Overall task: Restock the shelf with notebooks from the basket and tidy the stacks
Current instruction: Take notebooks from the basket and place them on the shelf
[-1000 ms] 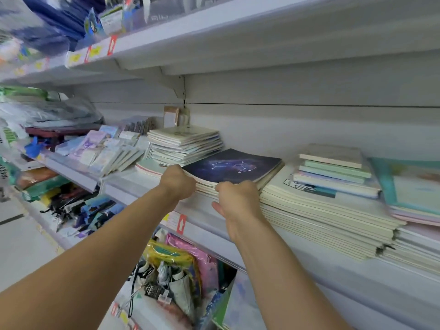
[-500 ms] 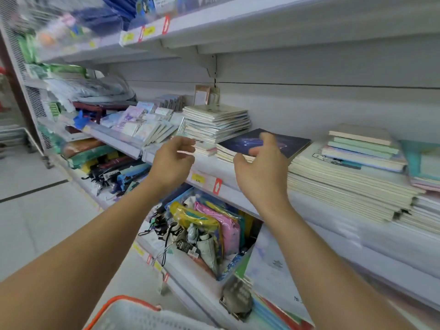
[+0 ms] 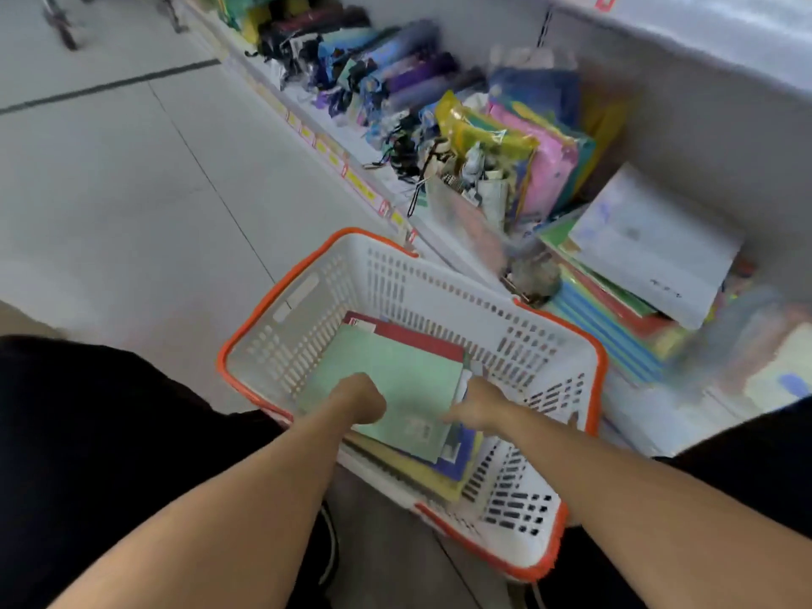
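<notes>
The left hand (image 3: 358, 400) was seen knuckles-up over the green notebook (image 3: 386, 389), fingers curled under and hidden; whether anything was held could not be told. The right hand (image 3: 476, 406) was laid at that notebook's right edge, with fingers reaching toward the cover; its grip could not be made out through the blur. The green notebook was placed on top of a stack in the white, orange-rimmed basket (image 3: 439, 283), over a red notebook (image 3: 413, 334), a blue one (image 3: 459, 454) and a yellow one (image 3: 422, 470). Beyond the basket, colourful folders (image 3: 545, 160) and a white pad (image 3: 650, 243) were shelved low, beside the tiled floor (image 3: 132, 178).
</notes>
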The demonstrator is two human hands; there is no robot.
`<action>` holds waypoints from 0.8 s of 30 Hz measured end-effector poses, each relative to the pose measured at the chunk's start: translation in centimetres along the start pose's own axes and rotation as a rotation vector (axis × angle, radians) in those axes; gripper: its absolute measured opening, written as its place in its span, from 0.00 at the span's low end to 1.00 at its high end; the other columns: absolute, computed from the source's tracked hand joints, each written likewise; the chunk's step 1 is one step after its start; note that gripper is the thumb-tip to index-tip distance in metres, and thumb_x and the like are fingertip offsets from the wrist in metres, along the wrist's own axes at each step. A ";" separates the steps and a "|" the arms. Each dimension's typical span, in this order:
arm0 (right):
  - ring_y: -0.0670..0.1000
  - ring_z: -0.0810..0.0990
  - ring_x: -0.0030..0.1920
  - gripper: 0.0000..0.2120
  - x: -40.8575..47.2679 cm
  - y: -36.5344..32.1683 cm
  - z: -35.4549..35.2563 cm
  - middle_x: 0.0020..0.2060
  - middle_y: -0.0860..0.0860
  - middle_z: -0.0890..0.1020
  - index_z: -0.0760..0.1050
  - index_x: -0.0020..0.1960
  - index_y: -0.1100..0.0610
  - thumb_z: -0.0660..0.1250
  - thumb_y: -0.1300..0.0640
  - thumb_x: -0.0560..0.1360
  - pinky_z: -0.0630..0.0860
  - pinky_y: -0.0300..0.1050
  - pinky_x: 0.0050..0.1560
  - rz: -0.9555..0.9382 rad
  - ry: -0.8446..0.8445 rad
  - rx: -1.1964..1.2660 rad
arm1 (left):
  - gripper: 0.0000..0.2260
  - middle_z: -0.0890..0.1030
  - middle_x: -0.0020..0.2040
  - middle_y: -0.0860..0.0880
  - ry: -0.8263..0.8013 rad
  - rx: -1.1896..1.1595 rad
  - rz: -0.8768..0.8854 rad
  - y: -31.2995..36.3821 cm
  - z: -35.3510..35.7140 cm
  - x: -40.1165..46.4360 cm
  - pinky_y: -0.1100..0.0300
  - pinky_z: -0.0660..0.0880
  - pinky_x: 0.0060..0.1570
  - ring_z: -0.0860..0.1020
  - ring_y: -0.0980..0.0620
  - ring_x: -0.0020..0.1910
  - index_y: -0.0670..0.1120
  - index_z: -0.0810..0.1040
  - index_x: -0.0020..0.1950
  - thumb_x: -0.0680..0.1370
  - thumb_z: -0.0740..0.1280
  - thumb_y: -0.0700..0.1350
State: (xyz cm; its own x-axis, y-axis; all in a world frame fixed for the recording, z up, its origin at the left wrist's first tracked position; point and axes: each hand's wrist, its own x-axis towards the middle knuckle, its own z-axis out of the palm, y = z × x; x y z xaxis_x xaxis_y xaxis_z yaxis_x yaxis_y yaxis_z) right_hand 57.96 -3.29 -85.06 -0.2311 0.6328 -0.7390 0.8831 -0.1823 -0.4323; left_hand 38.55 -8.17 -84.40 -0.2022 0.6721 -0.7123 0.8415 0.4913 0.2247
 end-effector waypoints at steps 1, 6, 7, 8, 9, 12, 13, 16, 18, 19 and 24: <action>0.55 0.81 0.51 0.23 0.7 1.0 1.2 0.56 0.57 0.79 0.72 0.63 0.56 0.75 0.52 0.73 0.79 0.51 0.52 0.006 0.038 0.004 | 0.14 0.77 0.61 0.41 -0.038 0.036 -0.002 -0.8 1.0 0.0 0.56 0.72 0.55 0.76 0.44 0.60 0.38 0.75 0.61 0.80 0.61 0.45; 0.57 0.48 0.79 0.57 3.6 1.5 2.2 0.80 0.52 0.48 0.44 0.81 0.56 0.77 0.41 0.67 0.51 0.51 0.77 -0.180 0.135 -0.333 | 0.19 0.74 0.65 0.43 -0.107 0.063 0.070 -1.9 2.5 0.1 0.54 0.71 0.60 0.73 0.44 0.63 0.41 0.70 0.68 0.80 0.61 0.49; 0.56 0.46 0.79 0.59 4.4 1.0 1.8 0.80 0.52 0.47 0.43 0.81 0.56 0.77 0.39 0.66 0.50 0.51 0.77 -0.168 0.136 -0.314 | 0.21 0.72 0.68 0.44 -0.103 0.054 0.088 -1.9 2.6 0.2 0.53 0.70 0.62 0.72 0.44 0.66 0.41 0.69 0.70 0.80 0.61 0.50; 0.55 0.45 0.79 0.60 5.2 0.7 1.5 0.80 0.52 0.46 0.43 0.81 0.57 0.78 0.39 0.65 0.49 0.50 0.77 -0.143 0.140 -0.294 | 0.22 0.72 0.69 0.44 -0.096 0.057 0.105 -1.9 2.6 0.4 0.53 0.70 0.62 0.72 0.44 0.66 0.41 0.68 0.71 0.80 0.61 0.51; 0.54 0.46 0.79 0.61 5.9 0.4 1.4 0.80 0.52 0.46 0.42 0.81 0.57 0.78 0.39 0.64 0.49 0.50 0.77 -0.130 0.135 -0.293 | 0.22 0.72 0.69 0.44 -0.090 0.049 0.111 -1.8 2.8 0.5 0.53 0.71 0.62 0.72 0.44 0.65 0.42 0.68 0.71 0.80 0.61 0.51; 0.54 0.50 0.78 0.65 7.2 0.4 2.3 0.79 0.53 0.50 0.45 0.80 0.59 0.82 0.40 0.59 0.58 0.50 0.76 -0.124 0.160 -0.373 | 0.21 0.73 0.68 0.44 -0.060 -0.023 0.108 -1.2 2.9 1.0 0.54 0.71 0.58 0.73 0.44 0.64 0.42 0.69 0.70 0.80 0.62 0.51; 0.56 0.53 0.77 0.65 7.4 0.3 2.7 0.77 0.54 0.53 0.48 0.79 0.60 0.82 0.41 0.57 0.61 0.51 0.74 -0.111 0.200 -0.396 | 0.22 0.73 0.67 0.44 -0.052 -0.062 0.096 -1.0 2.8 1.0 0.55 0.71 0.58 0.73 0.44 0.64 0.42 0.68 0.70 0.80 0.62 0.51; 0.59 0.64 0.70 0.50 7.4 -0.3 3.2 0.69 0.57 0.65 0.62 0.72 0.60 0.82 0.43 0.59 0.70 0.53 0.67 -0.049 0.382 -0.525 | 0.23 0.74 0.67 0.44 -0.027 -0.157 0.060 -0.5 2.7 1.1 0.54 0.73 0.57 0.74 0.44 0.62 0.42 0.68 0.70 0.79 0.63 0.53; 0.59 0.71 0.65 0.32 7.2 -1.1 2.6 0.64 0.57 0.71 0.69 0.66 0.60 0.79 0.51 0.68 0.73 0.52 0.62 -0.103 0.497 -0.497 | 0.30 0.72 0.69 0.44 -0.028 -0.320 -0.001 -0.3 2.5 0.5 0.52 0.74 0.59 0.73 0.44 0.64 0.42 0.66 0.72 0.77 0.64 0.60; 0.59 0.75 0.62 0.24 6.8 -1.6 1.9 0.62 0.57 0.74 0.72 0.63 0.60 0.76 0.55 0.71 0.75 0.52 0.59 -0.137 0.485 -0.394 | 0.37 0.71 0.71 0.44 -0.053 -0.509 -0.053 -0.1 2.1 0.1 0.50 0.74 0.60 0.72 0.43 0.65 0.43 0.65 0.74 0.74 0.65 0.66; 0.60 0.82 0.47 0.09 1.4 -7.3 -4.9 0.47 0.56 0.78 0.70 0.48 0.58 0.70 0.63 0.76 0.82 0.52 0.39 -0.301 0.044 -0.110 | 0.48 0.69 0.70 0.39 -0.198 -1.442 -0.147 1.9 -2.4 -1.8 0.41 0.77 0.56 0.74 0.35 0.61 0.46 0.64 0.74 0.63 0.69 0.74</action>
State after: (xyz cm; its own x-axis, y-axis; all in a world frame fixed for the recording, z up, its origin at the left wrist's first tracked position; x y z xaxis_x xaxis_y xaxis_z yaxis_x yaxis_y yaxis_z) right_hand 53.16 2.59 -80.36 -0.4733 0.6782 -0.5622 0.8169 0.0990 -0.5682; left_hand 39.29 -7.17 -81.07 -0.0688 0.5411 -0.8382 -0.4248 0.7443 0.5154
